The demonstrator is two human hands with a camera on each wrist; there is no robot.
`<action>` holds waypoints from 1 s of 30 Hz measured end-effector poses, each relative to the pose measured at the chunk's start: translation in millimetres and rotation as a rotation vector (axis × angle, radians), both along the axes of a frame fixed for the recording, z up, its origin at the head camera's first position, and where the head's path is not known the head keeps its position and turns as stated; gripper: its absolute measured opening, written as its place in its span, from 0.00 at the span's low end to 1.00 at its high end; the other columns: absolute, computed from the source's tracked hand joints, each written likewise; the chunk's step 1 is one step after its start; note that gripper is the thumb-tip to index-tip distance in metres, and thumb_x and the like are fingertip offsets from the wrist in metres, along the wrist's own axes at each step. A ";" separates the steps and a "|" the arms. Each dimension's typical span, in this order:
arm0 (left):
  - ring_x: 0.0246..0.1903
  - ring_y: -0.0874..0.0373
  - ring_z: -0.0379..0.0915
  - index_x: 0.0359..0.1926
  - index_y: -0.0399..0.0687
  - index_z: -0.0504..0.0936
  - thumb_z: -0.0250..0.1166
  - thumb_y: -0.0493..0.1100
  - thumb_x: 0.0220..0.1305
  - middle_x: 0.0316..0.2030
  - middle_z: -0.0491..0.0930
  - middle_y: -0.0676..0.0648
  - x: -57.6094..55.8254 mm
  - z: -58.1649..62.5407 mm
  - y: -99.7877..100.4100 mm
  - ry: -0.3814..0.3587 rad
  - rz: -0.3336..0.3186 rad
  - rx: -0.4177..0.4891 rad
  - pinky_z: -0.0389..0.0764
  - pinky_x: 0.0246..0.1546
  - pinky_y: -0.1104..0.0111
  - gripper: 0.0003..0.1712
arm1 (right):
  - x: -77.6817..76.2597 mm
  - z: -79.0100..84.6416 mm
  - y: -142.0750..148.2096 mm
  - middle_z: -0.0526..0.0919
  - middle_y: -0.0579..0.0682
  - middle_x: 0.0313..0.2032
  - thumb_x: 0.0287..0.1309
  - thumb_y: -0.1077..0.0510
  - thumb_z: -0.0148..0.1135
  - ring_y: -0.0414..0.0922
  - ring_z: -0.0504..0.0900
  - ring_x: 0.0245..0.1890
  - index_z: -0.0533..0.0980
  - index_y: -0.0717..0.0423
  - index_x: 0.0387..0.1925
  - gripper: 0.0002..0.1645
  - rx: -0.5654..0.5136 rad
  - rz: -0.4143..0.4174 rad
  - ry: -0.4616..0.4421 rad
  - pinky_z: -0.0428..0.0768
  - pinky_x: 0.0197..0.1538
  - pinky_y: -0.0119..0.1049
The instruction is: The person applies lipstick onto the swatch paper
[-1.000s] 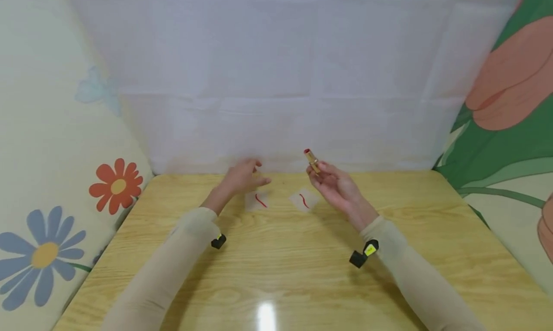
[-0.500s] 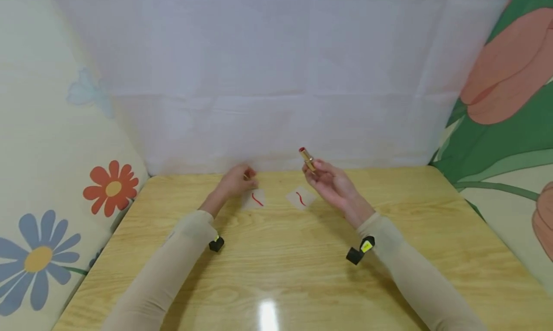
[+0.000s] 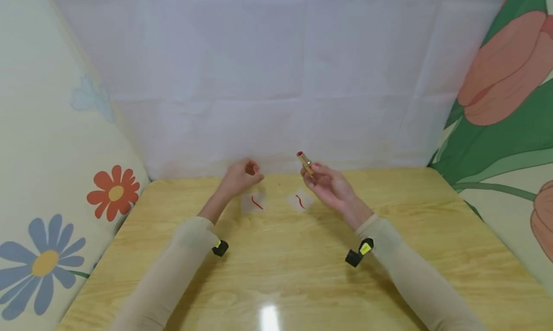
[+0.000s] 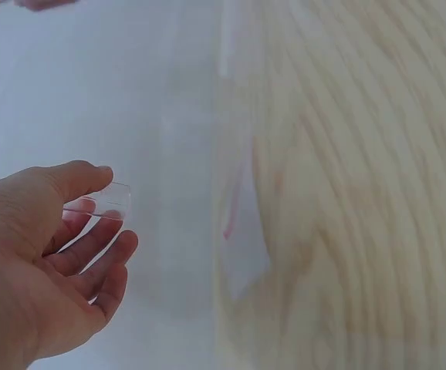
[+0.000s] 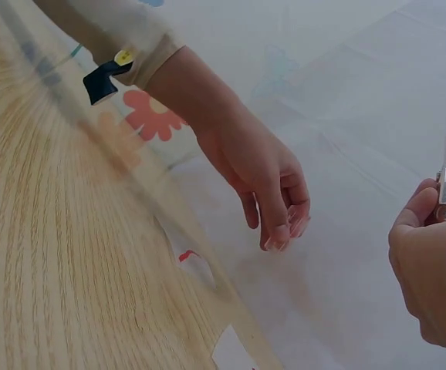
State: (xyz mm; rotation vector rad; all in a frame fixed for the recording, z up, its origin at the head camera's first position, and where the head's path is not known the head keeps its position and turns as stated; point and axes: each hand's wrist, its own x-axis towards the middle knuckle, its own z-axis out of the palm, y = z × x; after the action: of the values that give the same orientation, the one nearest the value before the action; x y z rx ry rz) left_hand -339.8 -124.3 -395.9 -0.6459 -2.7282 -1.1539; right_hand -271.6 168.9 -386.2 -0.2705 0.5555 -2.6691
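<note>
In the head view, my right hand (image 3: 332, 187) holds an uncapped gold lipstick (image 3: 305, 163) above the table's back edge, its red tip tilted up and to the left. To its left, my left hand (image 3: 239, 178) is raised near the back edge. The left wrist view shows a clear cap (image 4: 116, 200) pinched between that hand's thumb and fingers. Lipstick and cap are apart. Two small pale paper pieces lie between and below the hands: a left one (image 3: 248, 204) and a right one (image 3: 307, 200), each bearing a red stroke.
The wooden table (image 3: 281, 254) meets a white cloth backdrop (image 3: 259, 81) at the back. Flower-printed panels stand at both sides, a pale one (image 3: 43, 144) on the left. A black wrist device (image 3: 354, 258) sits at the right cuff, another (image 3: 221, 248) at the left.
My left hand had spread fingers, came down at the back edge, closed them on the clear cap and lifted slightly. The right hand keeps its hold on the lipstick, nearly still.
</note>
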 end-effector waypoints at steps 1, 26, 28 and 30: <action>0.48 0.47 0.77 0.45 0.41 0.75 0.70 0.44 0.67 0.42 0.78 0.42 4.3 2.5 3.1 -0.005 -0.007 0.014 0.77 0.46 0.55 0.15 | 0.0 -0.8 0.3 0.78 0.59 0.48 0.68 0.74 0.56 0.53 0.77 0.49 0.77 0.68 0.38 0.05 0.005 -0.001 0.002 0.77 0.53 0.36; 0.42 0.57 0.79 0.57 0.47 0.76 0.65 0.46 0.74 0.44 0.82 0.49 46.2 35.5 45.8 0.147 -0.242 0.090 0.80 0.46 0.58 0.16 | -4.4 -7.7 -11.6 0.82 0.56 0.37 0.71 0.74 0.44 0.49 0.82 0.40 0.76 0.63 0.35 0.14 0.277 -0.154 0.059 0.79 0.48 0.36; 0.41 0.58 0.79 0.57 0.47 0.76 0.65 0.46 0.73 0.43 0.82 0.50 46.8 35.7 46.7 0.157 -0.245 0.082 0.80 0.46 0.59 0.16 | -5.3 -7.5 -11.8 0.82 0.56 0.37 0.71 0.74 0.45 0.49 0.82 0.39 0.76 0.63 0.35 0.13 0.294 -0.172 0.066 0.79 0.48 0.35; 0.41 0.58 0.79 0.57 0.47 0.77 0.65 0.47 0.73 0.42 0.82 0.50 46.3 36.3 48.0 0.164 -0.249 0.073 0.80 0.46 0.59 0.17 | -6.6 -7.6 -10.9 0.82 0.56 0.37 0.71 0.74 0.46 0.48 0.82 0.39 0.76 0.63 0.36 0.13 0.298 -0.191 0.066 0.79 0.47 0.35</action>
State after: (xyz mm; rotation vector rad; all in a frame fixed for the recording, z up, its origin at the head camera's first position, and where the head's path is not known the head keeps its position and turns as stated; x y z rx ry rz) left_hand -293.4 -76.3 -359.5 -1.0436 -2.5102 -1.1831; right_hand -278.3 158.0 -393.9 -0.2296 1.0347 -2.7141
